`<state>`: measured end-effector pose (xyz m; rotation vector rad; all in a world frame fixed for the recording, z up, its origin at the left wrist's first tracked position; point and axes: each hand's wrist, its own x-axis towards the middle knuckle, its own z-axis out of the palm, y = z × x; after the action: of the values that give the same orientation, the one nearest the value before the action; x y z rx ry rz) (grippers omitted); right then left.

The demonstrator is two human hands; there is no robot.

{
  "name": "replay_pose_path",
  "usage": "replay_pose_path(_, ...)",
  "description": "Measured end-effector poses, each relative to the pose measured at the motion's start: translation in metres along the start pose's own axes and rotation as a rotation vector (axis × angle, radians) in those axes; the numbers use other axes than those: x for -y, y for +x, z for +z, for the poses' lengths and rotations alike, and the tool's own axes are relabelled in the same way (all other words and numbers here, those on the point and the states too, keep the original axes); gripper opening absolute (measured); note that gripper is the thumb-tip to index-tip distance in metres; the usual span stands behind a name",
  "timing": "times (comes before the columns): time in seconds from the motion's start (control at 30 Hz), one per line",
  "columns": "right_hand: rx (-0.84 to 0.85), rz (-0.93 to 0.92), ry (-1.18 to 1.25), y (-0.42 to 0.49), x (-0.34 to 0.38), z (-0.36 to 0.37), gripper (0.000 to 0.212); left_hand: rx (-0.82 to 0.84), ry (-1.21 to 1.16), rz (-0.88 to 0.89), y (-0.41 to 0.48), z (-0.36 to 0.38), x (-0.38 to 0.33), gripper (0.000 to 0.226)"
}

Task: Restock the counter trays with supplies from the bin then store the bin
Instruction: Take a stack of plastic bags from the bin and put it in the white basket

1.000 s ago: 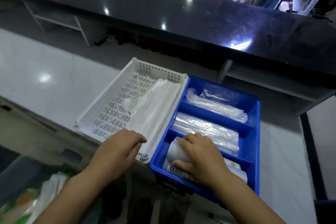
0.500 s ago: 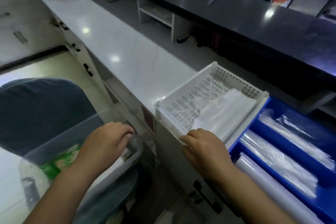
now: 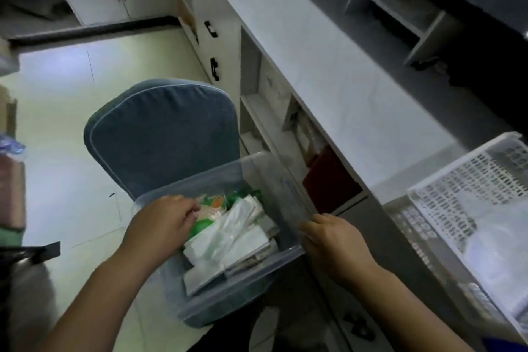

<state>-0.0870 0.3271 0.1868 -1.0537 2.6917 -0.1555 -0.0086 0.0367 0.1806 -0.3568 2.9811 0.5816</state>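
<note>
My left hand curls over the packets inside the clear bin; whether it grips one, I cannot tell. My right hand pinches the bin's near-right rim, fingertips hidden behind the plastic.

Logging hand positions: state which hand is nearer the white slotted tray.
Right. The right hand grips the clear bin at its counter-side edge, closer to the white slotted tray; the left hand is at the bin's far side.
</note>
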Motion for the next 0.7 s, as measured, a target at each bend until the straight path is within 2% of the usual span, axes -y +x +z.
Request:
replay_pose_path(0.2, 0.138, 0.004, 0.097, 0.057, 0.028, 0.043, 0.022, 0.093, -0.053, -0.089, 0.006, 0.016, 0.060, 0.018)
replay_pose_path(0.47, 0.433, -0.049, 0.225, 0.142, 0.029, 0.141, 0.031, 0.182, -0.203, -0.237, -0.001, 0.062, 0.090, 0.017)
replay_pose_path(0.6, 0.552, -0.151, 0.158, 0.198, 0.027, 0.206, 0.032, 0.200, -0.247, -0.318, 0.006, 0.095, 0.102, 0.017)
replay_pose_path(0.7, 0.605, -0.363, 0.000, 0.233, 0.033, 0.254, 0.032, 0.177, -0.283, -0.393, 0.014, 0.122, 0.109, 0.017)
